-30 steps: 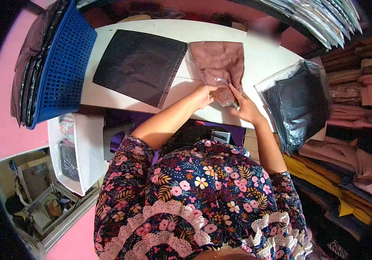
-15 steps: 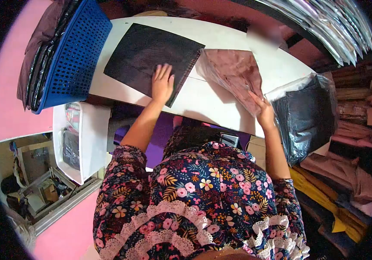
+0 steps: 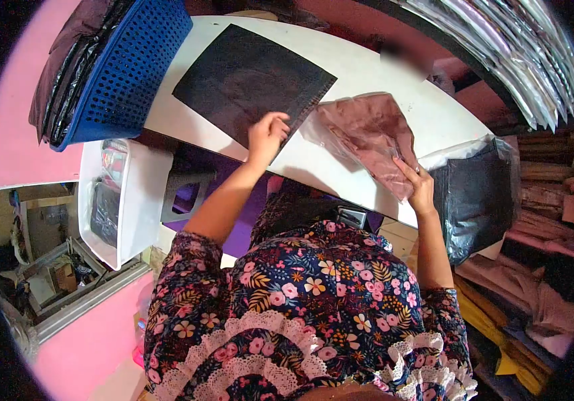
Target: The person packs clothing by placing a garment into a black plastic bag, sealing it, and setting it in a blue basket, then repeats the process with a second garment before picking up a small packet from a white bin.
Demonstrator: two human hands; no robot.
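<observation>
I am closing my left hand (image 3: 267, 137) on the near corner of the black flat bag (image 3: 250, 77). My fingers are curling over its perforated edge and my thumb is tucking below it. The rest of the bag is lying flat on the white table (image 3: 360, 70), reaching away from that hand towards eleven o'clock.

I am gripping the mauve packet (image 3: 367, 130) with my right hand (image 3: 422, 188), fingers shut on its near corner, at about one o'clock from my chest. It is a folded mauve garment inside clear plastic. Its near end is lifting slightly in my grip while the far end is resting on the table, just beside the black flat bag's three o'clock corner. I cannot tell whether the two are touching.

At three o'clock from my right hand a heap of dark plastic bags (image 3: 477, 184) is hanging over the table's edge, close to my knuckles. At ten o'clock a blue basket (image 3: 123, 67) is sitting on the table's corner, holding dark bagged cloth. A white tub (image 3: 130, 200) is standing below the table at nine o'clock, well apart from both hands. Clear packets (image 3: 527, 47) are fanning out at two o'clock
</observation>
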